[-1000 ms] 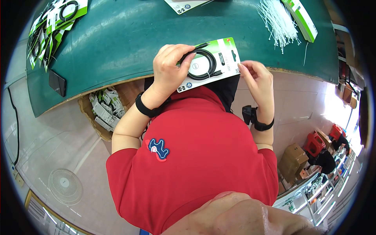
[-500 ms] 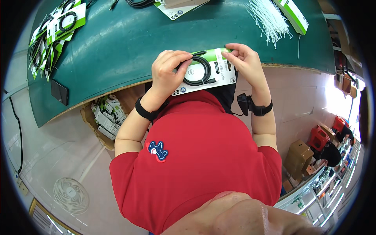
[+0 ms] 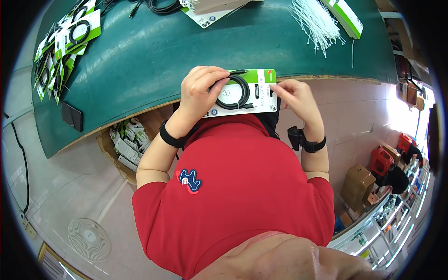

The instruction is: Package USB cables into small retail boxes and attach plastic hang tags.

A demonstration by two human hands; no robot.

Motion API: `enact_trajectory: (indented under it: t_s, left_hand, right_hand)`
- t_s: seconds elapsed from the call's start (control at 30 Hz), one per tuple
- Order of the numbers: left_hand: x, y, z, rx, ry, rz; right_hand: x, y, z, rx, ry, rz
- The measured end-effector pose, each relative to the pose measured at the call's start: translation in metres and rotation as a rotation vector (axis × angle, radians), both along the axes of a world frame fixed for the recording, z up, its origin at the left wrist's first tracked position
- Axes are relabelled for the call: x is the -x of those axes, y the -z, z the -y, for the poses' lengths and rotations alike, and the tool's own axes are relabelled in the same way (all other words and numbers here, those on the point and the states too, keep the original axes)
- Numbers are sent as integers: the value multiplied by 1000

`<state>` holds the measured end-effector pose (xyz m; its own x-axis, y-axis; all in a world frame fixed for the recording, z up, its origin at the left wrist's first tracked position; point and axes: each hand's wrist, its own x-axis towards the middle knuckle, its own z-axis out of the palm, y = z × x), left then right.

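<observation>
A black coiled cable (image 3: 244, 89) is fastened to a white and green packaging card (image 3: 263, 78), which I hold at the table's near edge. My left hand (image 3: 200, 91) closes on the card's left end, with thumb and fingers pressed over the cable coil. At the card's right edge, beside its hang hole, is my right hand (image 3: 298, 99). Its thumb reaches over the edge and the other fingers are curled. The fingertips behind the card are partly hidden.
Carded cables (image 3: 70, 39) are piled at the table's left. A phone (image 3: 72, 115) lies by the near edge. White cable ties (image 3: 317, 25) and a green and white box (image 3: 345, 18) are at the far right. A carton of packages (image 3: 126, 144) stands below the table.
My right hand has slid from the card's top right corner down to the middle of its right edge. The card has turned more level. My left hand keeps its hold.
</observation>
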<state>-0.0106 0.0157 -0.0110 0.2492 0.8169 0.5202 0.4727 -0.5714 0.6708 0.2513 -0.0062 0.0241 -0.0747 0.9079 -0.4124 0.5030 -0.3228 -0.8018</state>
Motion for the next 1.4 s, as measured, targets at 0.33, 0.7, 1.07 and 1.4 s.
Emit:
enact_trajectory:
  t_s: [0.33, 0.7, 1.07, 1.4]
  left_hand:
    - [14, -14, 0, 176, 77, -69]
    - [24, -48, -20, -157, -71, -35]
    - [19, -56, -20, -486, 5, -221]
    - [13, -63, -11, -499, 61, -357]
  right_hand:
    - [5, 9, -12, 57, 90, -523]
    - [19, -4, -50, -364, -66, -577]
    - [10, 26, -69, -608, -195, -622]
    - [-29, -1, -73, -687, -89, -317]
